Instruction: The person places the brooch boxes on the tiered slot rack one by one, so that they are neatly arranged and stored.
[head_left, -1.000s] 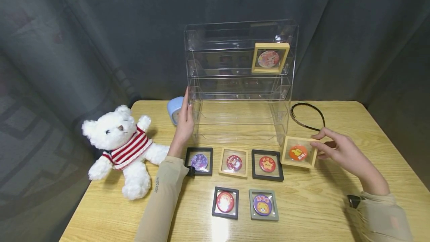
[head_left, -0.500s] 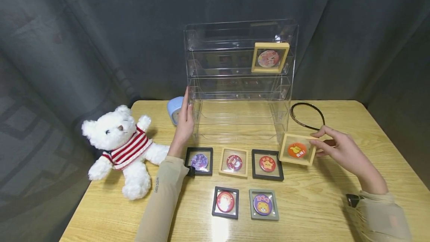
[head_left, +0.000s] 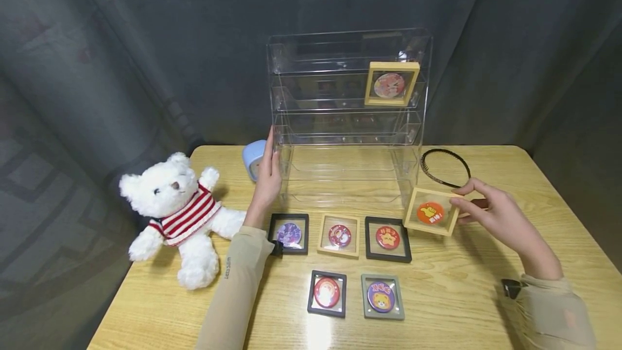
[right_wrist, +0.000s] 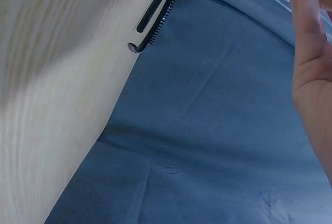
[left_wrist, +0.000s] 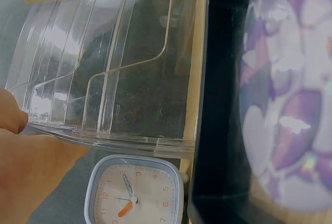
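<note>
My left hand (head_left: pixel 267 177) holds the left side edge of a clear acrylic tiered display stand (head_left: pixel 347 136); the left wrist view shows thumb and fingers on either side of that edge. Between thumb and fingers, my right hand (head_left: pixel 491 212) pinches a light-wood frame (head_left: pixel 412 209) by its right side. This frame carries an orange thumbs-up badge (head_left: pixel 430 213) and is held tilted above the table, by the stand's lower right corner. Another light-wood frame (head_left: pixel 391 66) with a pink badge stands on an upper right tier. In the right wrist view, only part of my hand (right_wrist: pixel 311 53) shows.
Several badge frames lie on the table before the stand, among them a black one (head_left: pixel 387 258) and a grey-green one (head_left: pixel 384 315). A white teddy bear (head_left: pixel 165 190) sits left. A blue clock (left_wrist: pixel 135 190) stands behind my left hand; a black headband (head_left: pixel 439 150) lies right.
My right hand has raised the thumbs-up badge frame slightly and moved it a little left, towards the stand. The left hand has stayed at the stand's side.
</note>
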A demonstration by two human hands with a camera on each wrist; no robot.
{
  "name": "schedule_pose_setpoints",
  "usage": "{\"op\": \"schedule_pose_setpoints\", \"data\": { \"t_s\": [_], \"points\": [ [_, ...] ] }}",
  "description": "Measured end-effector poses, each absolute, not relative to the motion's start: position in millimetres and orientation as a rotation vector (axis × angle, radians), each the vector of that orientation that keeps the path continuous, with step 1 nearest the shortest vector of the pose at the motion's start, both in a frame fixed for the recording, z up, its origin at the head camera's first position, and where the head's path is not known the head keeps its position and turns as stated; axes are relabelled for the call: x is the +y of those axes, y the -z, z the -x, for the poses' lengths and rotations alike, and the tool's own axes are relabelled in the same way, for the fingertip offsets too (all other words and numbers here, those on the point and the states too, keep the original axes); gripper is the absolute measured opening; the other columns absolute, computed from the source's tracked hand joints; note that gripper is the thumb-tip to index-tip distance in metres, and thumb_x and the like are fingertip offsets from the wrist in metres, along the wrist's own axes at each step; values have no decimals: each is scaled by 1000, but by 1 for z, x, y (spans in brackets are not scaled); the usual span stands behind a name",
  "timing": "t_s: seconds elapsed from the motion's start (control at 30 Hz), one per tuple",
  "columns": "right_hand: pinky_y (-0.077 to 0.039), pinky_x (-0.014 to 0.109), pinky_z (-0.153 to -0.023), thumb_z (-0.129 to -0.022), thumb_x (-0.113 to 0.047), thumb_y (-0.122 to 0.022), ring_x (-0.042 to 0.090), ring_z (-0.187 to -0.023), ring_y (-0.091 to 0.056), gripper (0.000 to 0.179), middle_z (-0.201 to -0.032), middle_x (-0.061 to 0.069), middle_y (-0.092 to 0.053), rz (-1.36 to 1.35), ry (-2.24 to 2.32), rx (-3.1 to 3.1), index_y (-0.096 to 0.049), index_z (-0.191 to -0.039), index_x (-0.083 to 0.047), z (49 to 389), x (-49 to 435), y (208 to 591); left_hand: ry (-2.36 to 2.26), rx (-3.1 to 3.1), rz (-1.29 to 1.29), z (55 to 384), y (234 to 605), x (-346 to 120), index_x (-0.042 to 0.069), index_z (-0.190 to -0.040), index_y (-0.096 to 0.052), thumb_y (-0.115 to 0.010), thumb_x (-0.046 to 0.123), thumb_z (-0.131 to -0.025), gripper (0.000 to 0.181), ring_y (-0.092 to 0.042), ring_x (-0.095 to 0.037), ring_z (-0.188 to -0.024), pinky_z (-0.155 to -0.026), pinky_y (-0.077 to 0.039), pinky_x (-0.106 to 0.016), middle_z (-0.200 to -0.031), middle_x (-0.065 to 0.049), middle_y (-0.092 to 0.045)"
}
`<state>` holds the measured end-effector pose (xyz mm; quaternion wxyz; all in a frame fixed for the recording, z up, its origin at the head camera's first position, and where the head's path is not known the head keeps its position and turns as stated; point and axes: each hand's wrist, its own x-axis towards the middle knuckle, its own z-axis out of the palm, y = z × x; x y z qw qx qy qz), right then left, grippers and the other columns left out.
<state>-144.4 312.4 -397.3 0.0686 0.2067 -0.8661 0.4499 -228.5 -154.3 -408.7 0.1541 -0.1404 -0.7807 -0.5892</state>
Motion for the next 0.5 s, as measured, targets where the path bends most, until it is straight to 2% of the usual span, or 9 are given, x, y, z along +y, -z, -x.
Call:
{"op": "schedule_pose_setpoints", "data": {
  "t_s": [0.07, 0.3, 0.5],
  "points": [
    [-63, 26, -62, -98, 10, -71, 7, -71, -76, 14, -98, 4, -72, -630, -1367, -2596, -64, -107, 2, 146, 312, 396, 1691, -2236, 403, 228, 408, -154, 11, -174, -9, -25, 9, -118, 58, -13, -26, -163, -131, -17, -38, -179, -7, -9],
    [-63, 26, -62, -96, 17, -70, 5, -74, -75, 19, -109, -24, -66, -627, -1362, -2583, -64, -106, 2, 151, 310, 393, 1669, -2219, 439, 229, 408, -154, 7, -173, -10, -25, 7, -118, 57, -12, -27, -163, -131, -16, -37, -179, -11, -9],
    [-63, 26, -62, -96, 16, -70, 4, -75, -75, 17, -113, -28, -64, -608, -1369, -2586, -63, -105, 2, 153, 309, 390, 1630, -2226, 452, 230, 410, -155, 4, -172, -10, -25, 5, -117, 57, -12, -27, -163, -131, -15, -36, -179, -13, -10]
  ]
}}
